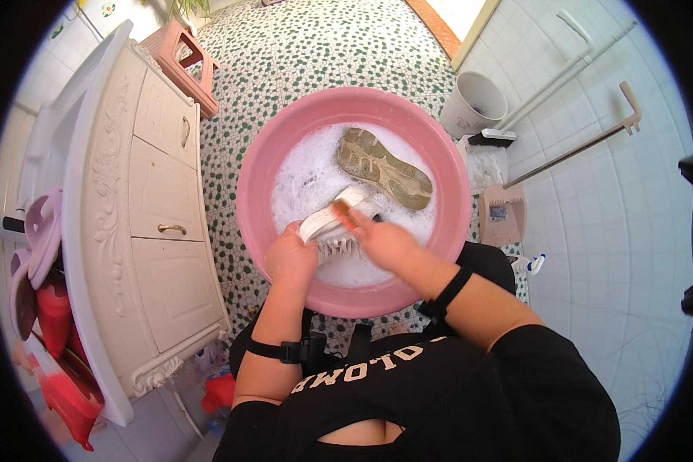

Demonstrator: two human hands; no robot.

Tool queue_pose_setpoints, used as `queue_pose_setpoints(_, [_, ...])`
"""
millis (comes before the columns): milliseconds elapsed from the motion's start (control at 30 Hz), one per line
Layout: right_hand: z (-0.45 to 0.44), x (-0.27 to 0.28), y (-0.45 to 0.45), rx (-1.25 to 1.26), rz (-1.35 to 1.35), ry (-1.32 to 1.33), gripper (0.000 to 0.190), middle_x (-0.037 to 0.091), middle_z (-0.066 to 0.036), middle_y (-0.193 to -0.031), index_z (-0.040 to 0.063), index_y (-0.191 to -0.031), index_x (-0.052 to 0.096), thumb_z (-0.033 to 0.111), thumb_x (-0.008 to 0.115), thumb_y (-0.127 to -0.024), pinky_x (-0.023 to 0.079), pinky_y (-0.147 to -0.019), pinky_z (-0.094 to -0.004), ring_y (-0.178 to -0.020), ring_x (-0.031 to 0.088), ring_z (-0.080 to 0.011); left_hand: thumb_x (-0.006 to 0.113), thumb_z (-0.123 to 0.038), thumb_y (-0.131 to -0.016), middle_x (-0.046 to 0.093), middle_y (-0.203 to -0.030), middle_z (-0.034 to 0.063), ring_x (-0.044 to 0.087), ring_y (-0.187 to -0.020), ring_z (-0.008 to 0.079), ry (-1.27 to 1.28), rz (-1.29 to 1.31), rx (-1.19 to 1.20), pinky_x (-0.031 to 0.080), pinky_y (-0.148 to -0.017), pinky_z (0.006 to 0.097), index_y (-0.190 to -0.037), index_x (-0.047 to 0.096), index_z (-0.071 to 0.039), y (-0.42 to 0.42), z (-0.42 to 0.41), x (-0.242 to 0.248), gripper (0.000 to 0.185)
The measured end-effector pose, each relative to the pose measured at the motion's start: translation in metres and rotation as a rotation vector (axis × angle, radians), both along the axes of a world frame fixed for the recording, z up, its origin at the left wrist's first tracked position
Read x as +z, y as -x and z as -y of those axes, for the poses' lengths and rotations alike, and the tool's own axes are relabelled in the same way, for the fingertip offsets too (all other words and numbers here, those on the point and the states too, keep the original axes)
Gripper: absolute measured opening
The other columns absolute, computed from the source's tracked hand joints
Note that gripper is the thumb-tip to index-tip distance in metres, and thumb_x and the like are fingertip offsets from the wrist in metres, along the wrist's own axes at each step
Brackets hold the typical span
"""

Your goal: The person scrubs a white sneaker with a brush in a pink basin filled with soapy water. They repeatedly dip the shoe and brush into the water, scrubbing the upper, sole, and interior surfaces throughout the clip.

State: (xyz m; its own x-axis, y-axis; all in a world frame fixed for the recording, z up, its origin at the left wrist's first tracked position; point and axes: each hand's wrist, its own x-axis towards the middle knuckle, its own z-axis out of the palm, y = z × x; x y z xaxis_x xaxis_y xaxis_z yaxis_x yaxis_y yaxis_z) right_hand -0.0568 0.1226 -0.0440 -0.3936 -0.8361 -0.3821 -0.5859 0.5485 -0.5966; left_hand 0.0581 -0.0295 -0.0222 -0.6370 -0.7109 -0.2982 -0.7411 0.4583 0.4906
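A large pink plastic basin (268,138) of sudsy water stands on the floor before me. My left hand (293,254) grips one end of a white lace-up shoe (317,225), tilted on its side over the foam. In my right hand (384,242) is a small scrubbing brush (343,213) with orange on it, pressed against the edge of the shoe's sole. The shoe's laces (339,247) face towards me. Beyond it a second shoe (384,167) floats sole up, its tread greenish brown. Foam hides the rest of that shoe.
A white carved cabinet (167,208) with a basin top runs along the left, a pink plastic stool (190,69) behind it. To the right are a waste bin (473,104), a broom (496,136), a long-handled dustpan (501,222) and a spray bottle (531,264) by the tiled wall.
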Motion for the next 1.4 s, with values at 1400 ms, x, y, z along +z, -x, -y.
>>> queue_pose_setpoints(1400, [-0.013,0.019,0.056,-0.458,-0.075,0.129,0.064,0.072,-0.025,-0.109,0.010,-0.159,0.034,0.040,0.049,-0.105,0.056,-0.080,-0.0488,-0.091,0.072,-0.0382,0.072,-0.018,-0.086,0.074,-0.105,0.0184,0.071,-0.102,0.0363,-0.100,-0.170,0.115,0.054,-0.089,0.0426,-0.122,0.068,-0.008,-0.016,0.001,0.023,0.037])
